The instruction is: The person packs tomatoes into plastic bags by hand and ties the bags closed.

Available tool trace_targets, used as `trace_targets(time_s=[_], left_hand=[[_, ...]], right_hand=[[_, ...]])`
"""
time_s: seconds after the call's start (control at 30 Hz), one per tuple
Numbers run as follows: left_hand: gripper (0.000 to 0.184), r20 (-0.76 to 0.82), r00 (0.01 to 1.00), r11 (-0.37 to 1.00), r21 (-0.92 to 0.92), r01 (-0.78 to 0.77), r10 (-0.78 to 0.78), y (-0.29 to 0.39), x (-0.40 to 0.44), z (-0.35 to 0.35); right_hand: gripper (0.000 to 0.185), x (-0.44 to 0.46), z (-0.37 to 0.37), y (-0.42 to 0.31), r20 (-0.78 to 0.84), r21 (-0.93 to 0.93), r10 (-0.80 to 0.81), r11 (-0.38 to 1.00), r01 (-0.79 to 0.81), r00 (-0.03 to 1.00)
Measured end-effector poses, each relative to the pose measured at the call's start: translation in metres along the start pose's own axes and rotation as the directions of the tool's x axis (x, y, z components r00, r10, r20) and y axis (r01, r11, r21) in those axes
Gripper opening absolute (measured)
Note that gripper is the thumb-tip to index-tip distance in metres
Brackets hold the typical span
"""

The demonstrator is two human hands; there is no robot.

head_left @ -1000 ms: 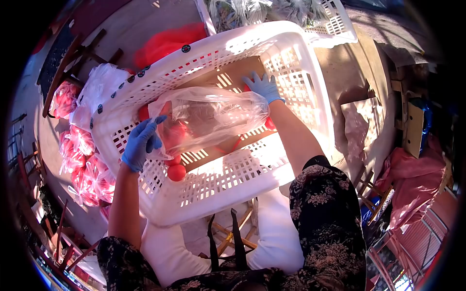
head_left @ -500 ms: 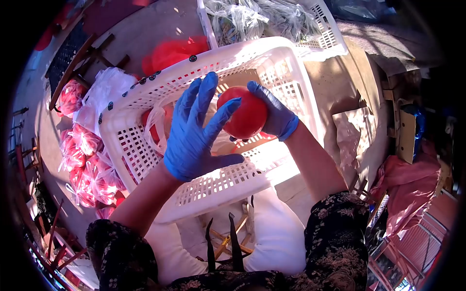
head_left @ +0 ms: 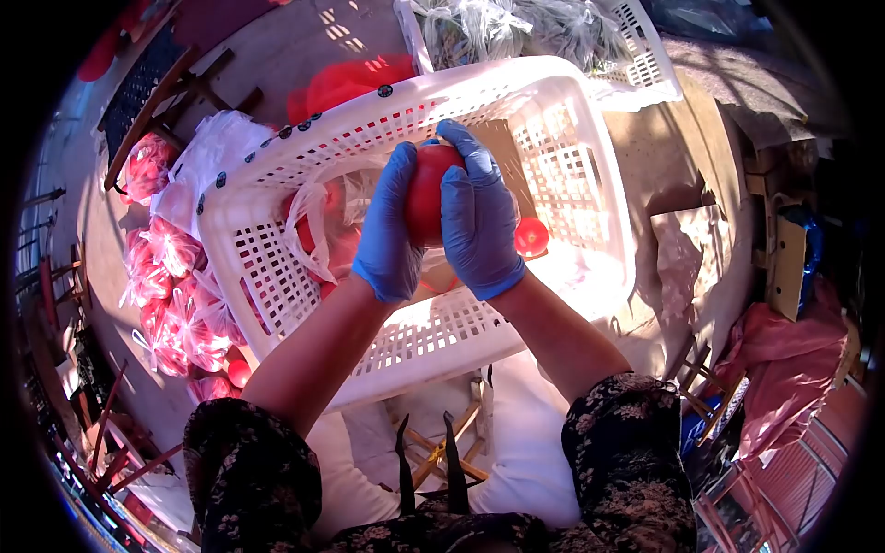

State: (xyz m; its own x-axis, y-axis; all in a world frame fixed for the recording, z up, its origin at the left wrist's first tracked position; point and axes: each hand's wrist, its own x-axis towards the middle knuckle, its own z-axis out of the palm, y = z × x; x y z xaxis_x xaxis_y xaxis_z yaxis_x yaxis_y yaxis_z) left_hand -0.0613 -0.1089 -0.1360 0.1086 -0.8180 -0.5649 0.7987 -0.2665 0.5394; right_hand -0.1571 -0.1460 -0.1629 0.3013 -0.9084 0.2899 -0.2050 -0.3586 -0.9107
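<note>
A large red tomato-like fruit [head_left: 430, 195] is clasped between my two blue-gloved hands, above a white slotted plastic basket [head_left: 424, 334]. My left hand [head_left: 390, 226] wraps its left side, and my right hand [head_left: 481, 214] wraps its right side with the fingers over the top. Beneath, in the left part of the basket, lies a clear plastic bag [head_left: 318, 226] with red fruit in and around it. Another red fruit [head_left: 531, 237] rests in the right part of the basket.
Filled bags of red fruit [head_left: 175, 323] lie on the ground left of the basket. Behind it is a white crate [head_left: 660, 69] of plastic-wrapped greens. Red netting [head_left: 355, 85] lies at the back, a wooden-framed stool [head_left: 152, 101] at the upper left, and pink cloth [head_left: 788, 369] at the right.
My left hand was by the bag, then came up open beside the fruit, and now closes on it. My right hand lifted the fruit from the basket.
</note>
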Motion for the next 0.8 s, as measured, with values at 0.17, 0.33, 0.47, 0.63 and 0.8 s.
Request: trace_targets(time_s=[0.17,0.33,0.47,0.63,0.8], left_hand=[[0.055,0.372,0.924,0.921,-0.323,0.218,-0.088,-0.013,0.031,-0.051],[0.058,0.441,0.847,0.769,-0.415,0.486,-0.298,0.016,0.018,-0.046],[0.054,0.43,0.89,0.912,-0.284,0.294,-0.153,0.02,0.021,-0.058],[0.042,0.265,0.949,0.938,-0.252,0.239,-0.17,0.016,0.017,-0.055],[0.027,0.111,0.968,0.969,0.078,-0.235,0.226,0.021,0.021,-0.067]], right_hand=[[0.034,-0.004,0.002,-0.02,0.374,-0.364,-0.44,0.74,0.566,0.816],[0.026,-0.016,-0.026,-0.01,0.628,-0.031,-0.511,0.738,0.675,0.587],[0.007,-0.019,-0.052,0.007,0.549,-0.12,-0.369,0.853,0.508,0.75],[0.084,-0.012,-0.008,0.007,0.262,-0.02,-0.066,0.997,0.074,0.963],[0.086,0.006,0.021,0.005,0.39,0.446,0.059,0.861,-0.245,0.919]])
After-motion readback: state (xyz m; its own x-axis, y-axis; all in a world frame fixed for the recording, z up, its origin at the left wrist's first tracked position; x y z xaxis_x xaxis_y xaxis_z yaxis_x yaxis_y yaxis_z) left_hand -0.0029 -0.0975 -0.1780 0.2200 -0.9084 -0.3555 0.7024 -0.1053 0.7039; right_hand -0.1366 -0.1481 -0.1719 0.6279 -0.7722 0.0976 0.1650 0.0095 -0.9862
